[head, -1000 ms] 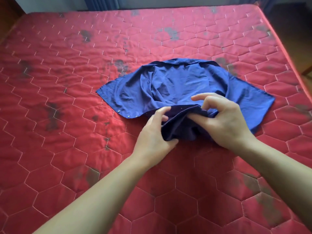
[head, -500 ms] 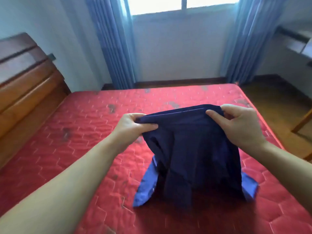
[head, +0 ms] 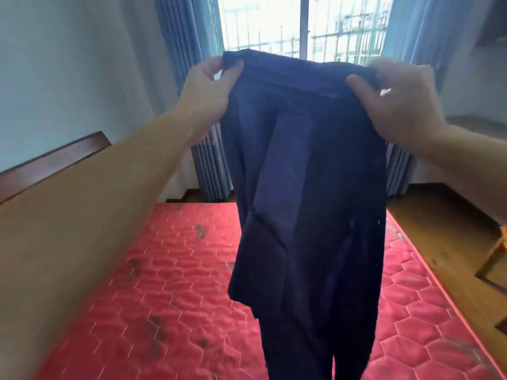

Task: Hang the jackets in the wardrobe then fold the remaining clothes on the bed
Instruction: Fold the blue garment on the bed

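Navy fabric: one shirt (head: 307, 187) is held up in the air in front of the window (head: 301, 26), clear of the bed (head: 170, 303). Its top edge runs nearly level between both hands, and the body hangs straight down with its lower part passing out of view at the bottom. A folded panel lies down the middle of the hanging cloth.

Left hand (head: 205, 91): fingers and thumb curled, pinching the shirt's upper left corner.

Right hand (head: 397, 102): blurred, thumb in front of the cloth, gripping the upper right corner.

Bed: red quilted mattress with a hexagon stitch pattern and dark stains in several places. No other clothing shows on the visible part of it.

Surroundings: a wooden headboard (head: 52, 163) stands on the left. Blue curtains (head: 186, 78) hang on both sides of the barred window. Wooden floor (head: 444, 237) lies to the right of the bed, with part of a wooden chair (head: 493, 256) at the frame edge.
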Action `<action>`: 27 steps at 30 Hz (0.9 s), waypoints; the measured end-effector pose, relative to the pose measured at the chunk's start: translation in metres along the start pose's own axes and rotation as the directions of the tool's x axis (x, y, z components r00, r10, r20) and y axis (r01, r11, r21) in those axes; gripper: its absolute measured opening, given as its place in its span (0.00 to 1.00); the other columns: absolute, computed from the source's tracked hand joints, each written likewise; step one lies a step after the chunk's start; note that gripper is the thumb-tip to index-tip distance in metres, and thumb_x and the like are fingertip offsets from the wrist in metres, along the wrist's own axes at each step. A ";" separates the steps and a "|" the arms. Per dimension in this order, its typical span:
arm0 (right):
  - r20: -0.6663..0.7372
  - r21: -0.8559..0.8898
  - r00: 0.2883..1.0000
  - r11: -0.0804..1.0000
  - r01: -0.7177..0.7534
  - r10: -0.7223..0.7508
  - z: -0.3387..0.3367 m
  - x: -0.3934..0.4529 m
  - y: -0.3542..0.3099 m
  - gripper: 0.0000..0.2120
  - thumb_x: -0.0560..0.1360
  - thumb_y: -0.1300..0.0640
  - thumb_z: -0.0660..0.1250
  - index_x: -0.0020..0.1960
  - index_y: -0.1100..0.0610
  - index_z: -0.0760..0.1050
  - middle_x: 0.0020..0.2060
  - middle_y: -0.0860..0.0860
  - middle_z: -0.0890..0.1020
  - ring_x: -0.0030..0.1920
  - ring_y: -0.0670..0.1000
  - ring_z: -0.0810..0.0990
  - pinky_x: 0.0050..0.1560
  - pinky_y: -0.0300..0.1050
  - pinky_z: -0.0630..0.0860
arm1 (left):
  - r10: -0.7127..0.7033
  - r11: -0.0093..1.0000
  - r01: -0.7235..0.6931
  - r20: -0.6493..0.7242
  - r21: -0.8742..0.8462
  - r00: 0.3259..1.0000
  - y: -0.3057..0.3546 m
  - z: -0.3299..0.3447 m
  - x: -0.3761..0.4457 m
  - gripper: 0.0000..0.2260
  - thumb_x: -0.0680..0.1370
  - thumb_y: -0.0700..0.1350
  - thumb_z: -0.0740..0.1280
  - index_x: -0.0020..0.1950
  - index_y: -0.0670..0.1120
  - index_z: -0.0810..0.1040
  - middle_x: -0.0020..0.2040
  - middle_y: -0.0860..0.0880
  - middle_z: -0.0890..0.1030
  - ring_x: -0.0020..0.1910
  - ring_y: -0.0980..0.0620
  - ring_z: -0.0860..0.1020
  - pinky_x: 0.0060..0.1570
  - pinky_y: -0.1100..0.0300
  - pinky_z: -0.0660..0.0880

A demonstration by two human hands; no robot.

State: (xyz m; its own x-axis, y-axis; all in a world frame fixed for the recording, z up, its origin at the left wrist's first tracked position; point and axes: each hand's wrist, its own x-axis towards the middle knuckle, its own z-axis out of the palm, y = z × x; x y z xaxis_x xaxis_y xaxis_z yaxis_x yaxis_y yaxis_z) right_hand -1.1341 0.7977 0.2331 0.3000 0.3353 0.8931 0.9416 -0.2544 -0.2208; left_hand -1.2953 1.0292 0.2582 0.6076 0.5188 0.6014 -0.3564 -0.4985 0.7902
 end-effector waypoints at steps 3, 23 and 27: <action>0.008 0.093 0.997 0.993 -0.077 0.076 0.005 0.008 -0.008 0.22 0.78 0.47 0.63 0.34 0.63 0.69 0.29 0.56 0.70 0.32 0.48 0.65 0.33 0.43 0.60 | 0.051 0.999 -0.051 -0.004 0.013 0.999 -0.005 -0.006 0.011 0.07 0.79 0.48 0.67 0.44 0.55 0.83 0.43 0.60 0.85 0.45 0.61 0.83 0.47 0.64 0.77; 0.446 0.215 0.839 0.873 -0.438 0.311 0.041 0.024 0.001 0.06 0.72 0.50 0.73 0.42 0.53 0.82 0.34 0.47 0.85 0.34 0.41 0.83 0.33 0.32 0.77 | -0.371 0.928 0.358 0.340 0.103 0.864 -0.061 -0.032 0.052 0.20 0.68 0.50 0.78 0.56 0.44 0.80 0.49 0.48 0.86 0.48 0.49 0.85 0.45 0.56 0.81; 0.594 0.197 0.696 0.766 -0.612 0.403 0.044 0.027 0.008 0.05 0.73 0.53 0.73 0.43 0.55 0.81 0.33 0.46 0.85 0.31 0.43 0.83 0.29 0.35 0.78 | -0.385 0.917 0.347 0.206 0.199 0.899 -0.054 -0.011 0.049 0.09 0.71 0.47 0.77 0.49 0.49 0.82 0.41 0.53 0.86 0.39 0.55 0.85 0.32 0.63 0.79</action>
State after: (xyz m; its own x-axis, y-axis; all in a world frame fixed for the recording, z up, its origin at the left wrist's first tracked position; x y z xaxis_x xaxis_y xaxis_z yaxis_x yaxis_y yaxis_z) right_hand -1.1120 0.8450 0.2379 0.6796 0.6694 0.3003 0.5680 -0.2210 -0.7928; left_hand -1.2538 1.0889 0.2458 0.8302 0.5155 0.2121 0.0253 -0.4149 0.9095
